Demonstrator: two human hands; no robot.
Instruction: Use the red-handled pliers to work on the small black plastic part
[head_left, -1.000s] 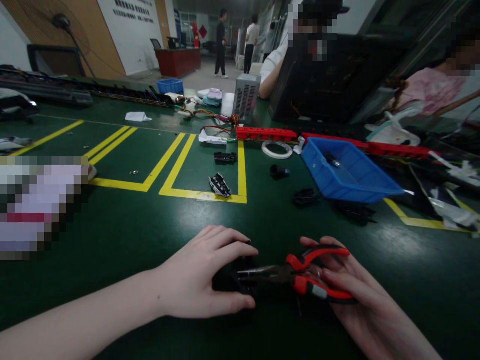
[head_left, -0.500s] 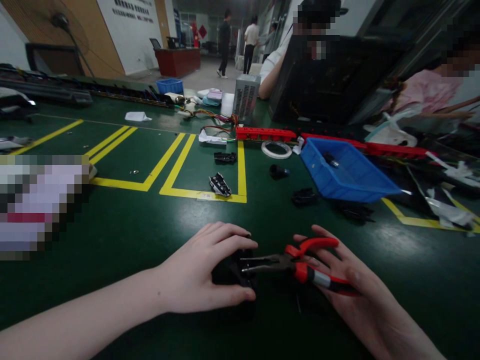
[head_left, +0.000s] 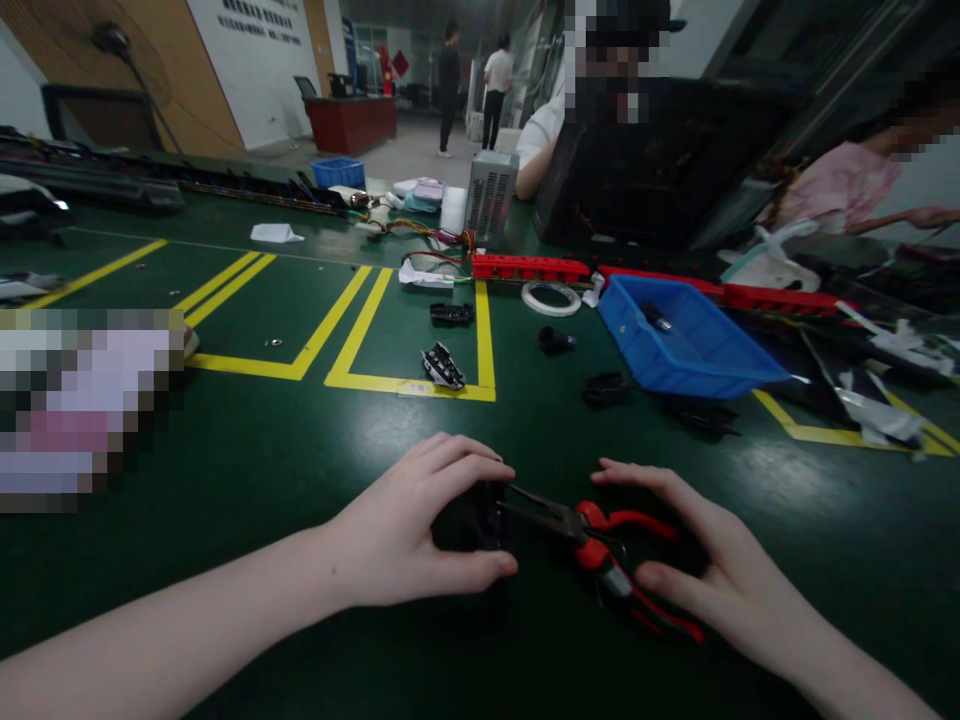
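Note:
My left hand (head_left: 420, 530) is curled round a black part (head_left: 489, 515), its thumb and fingers on opposite sides. Red-handled long-nose pliers (head_left: 592, 545) lie just right of that part, their jaws parted and their tips close to it; whether they touch is hard to tell. Beside the handles, my right hand (head_left: 694, 555) is spread, thumb apart from the fingers, holding nothing. Its thumb is near the lower handle. Much of the black part is hidden by my left hand and dark shadow.
Ahead on the green table (head_left: 360, 440) are small black parts (head_left: 442, 366), a white ring (head_left: 550, 298) and a blue bin (head_left: 690, 340). A metal box (head_left: 491, 195) and red strips (head_left: 529, 267) stand farther back. Other people are across the table.
My right hand has let go of the pliers and opened beside them. The pliers have dropped lower, handles turned towards me. My left hand still holds the black part.

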